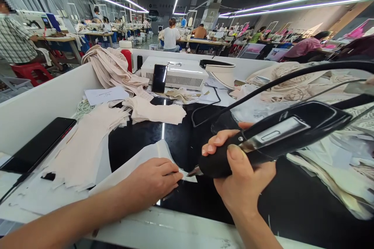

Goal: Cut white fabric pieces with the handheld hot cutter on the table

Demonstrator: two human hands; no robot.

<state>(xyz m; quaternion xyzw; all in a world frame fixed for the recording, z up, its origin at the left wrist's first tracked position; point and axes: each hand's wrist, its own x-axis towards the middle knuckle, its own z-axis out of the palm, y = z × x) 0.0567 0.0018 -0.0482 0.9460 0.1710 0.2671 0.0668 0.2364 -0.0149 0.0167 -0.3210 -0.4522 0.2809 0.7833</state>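
My right hand (244,175) is wrapped round a black corded hand tool (263,140) with a silver side plate. Its narrow metal tip points left and rests at the end of a white fabric piece (140,161). My left hand (153,181) is closed at that same end, with its fingertips close to the tip. I cannot see under the fingers how the cloth is gripped. The fabric lies on a glossy black board (189,136), its far corner raised. To the left are pale pink cut fabric pieces (84,140), with a smaller stack (157,113) beyond.
A dark phone (41,144) lies at the left; another phone (159,78) leans on a white vented box (178,74). The tool's black cable (263,81) arches rightward. Lace and pale fabric (330,175) heap at the right. A white rim (46,89) borders the table.
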